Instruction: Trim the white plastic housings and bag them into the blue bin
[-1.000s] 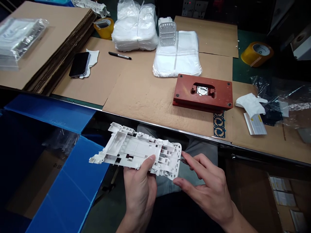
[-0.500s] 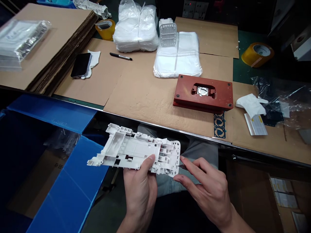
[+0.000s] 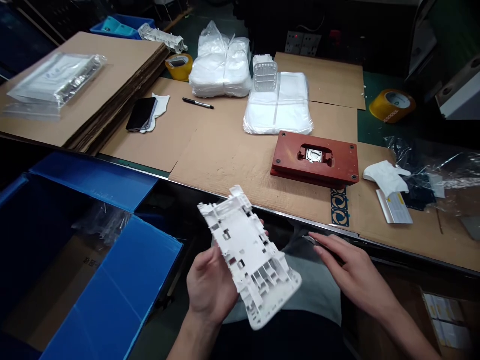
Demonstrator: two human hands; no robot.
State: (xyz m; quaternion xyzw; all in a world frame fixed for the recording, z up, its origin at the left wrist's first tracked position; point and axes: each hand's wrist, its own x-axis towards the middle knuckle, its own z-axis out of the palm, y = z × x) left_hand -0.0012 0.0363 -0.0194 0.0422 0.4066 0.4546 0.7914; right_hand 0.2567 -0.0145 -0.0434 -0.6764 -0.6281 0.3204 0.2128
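A white plastic frame (image 3: 245,245) with slots, clips and a rounded perforated end plate tilts across my lap, its rounded end lowest and toward me. My left hand (image 3: 212,282) supports it from the left and underneath, with the fingers mostly hidden behind the part. To the right, apart from the frame, my right hand (image 3: 345,262) is closed around a small knife (image 3: 310,240). Only its short pointed blade and a bit of dark handle show between the fingers. Beyond the hands, a red block fixture (image 3: 288,155) with a metal insert rests on the cardboard-covered table.
At lower left stands an open blue box (image 3: 108,290). Stacked cardboard (image 3: 123,65) bears a bagged item. Bundles of white bags (image 3: 221,70), a phone (image 3: 141,114), a pen (image 3: 198,103), tape rolls (image 3: 392,106) and a white glove (image 3: 386,176) lie on the table.
The white frame has turned so its rounded end points down toward me. My right hand with the knife has drawn away from that end to the right. The head view has shifted slightly.
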